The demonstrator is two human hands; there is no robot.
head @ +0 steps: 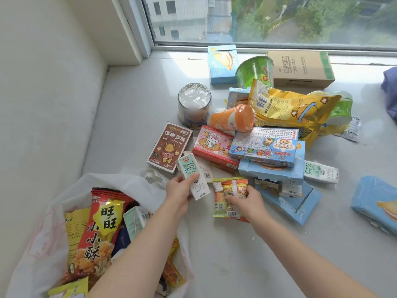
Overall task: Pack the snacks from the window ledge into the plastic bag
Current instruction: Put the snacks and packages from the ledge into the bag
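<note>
Plastic bag (49, 211) lies left of snack pile (264, 147).

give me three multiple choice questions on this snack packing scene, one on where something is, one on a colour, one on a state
1. Where is the plastic bag?
A. on the ledge at the lower left
B. hanging from the window
C. on the cardboard box

2. What colour is the lid of the cup lying on its side?
A. green
B. orange
C. black

3. What is the left hand doing?
A. resting flat and empty
B. holding a milk carton
C. gripping the bag's handle

Answers:
1. A, the bag lies open at the lower left with a red snack packet inside.
2. B, the round lid is orange.
3. B, its fingers wrap the milk carton; the right hand grips small snack packets.
</note>
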